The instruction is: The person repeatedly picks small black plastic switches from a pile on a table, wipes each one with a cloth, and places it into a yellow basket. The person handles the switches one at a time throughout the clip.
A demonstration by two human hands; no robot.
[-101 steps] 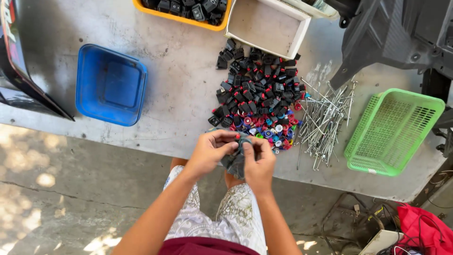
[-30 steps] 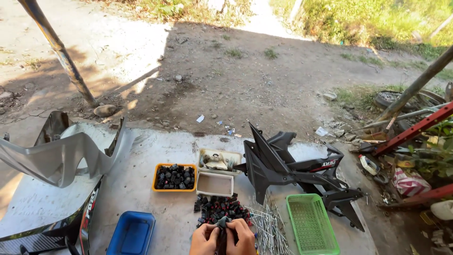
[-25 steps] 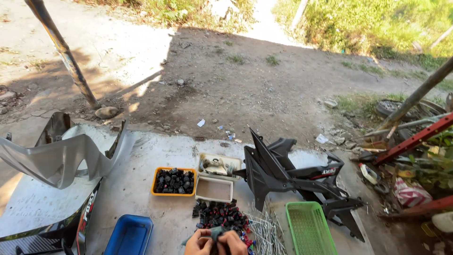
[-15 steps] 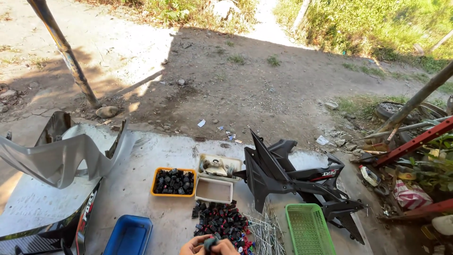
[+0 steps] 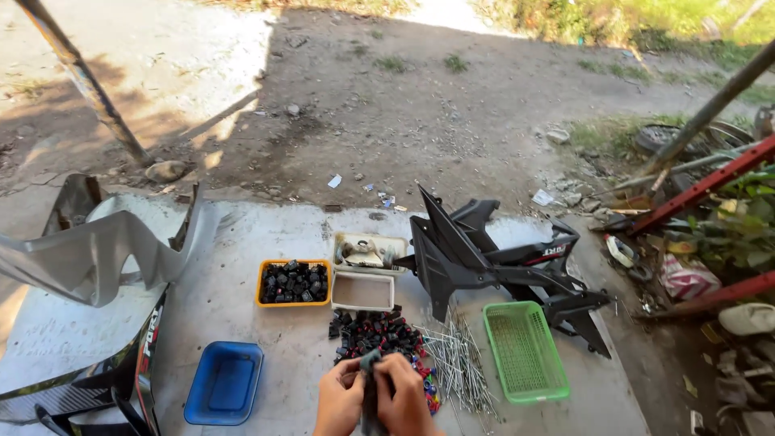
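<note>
The view has been lifted from the hands to the whole concrete slab (image 5: 266, 323) and the dirt yard beyond, so the work is now seen only at the bottom edge. The grey panel (image 5: 89, 258) and black panel (image 5: 484, 266) are laid at either side. The green basket (image 5: 525, 351), blue tray (image 5: 224, 381) and orange tray (image 5: 294, 282) are left untouched. The pile of small parts (image 5: 375, 335) and the metal pins (image 5: 456, 363) lie just ahead. A small dark part (image 5: 370, 363) is still gripped between the left hand (image 5: 341, 400) and right hand (image 5: 404, 396), both closed on it.
</note>
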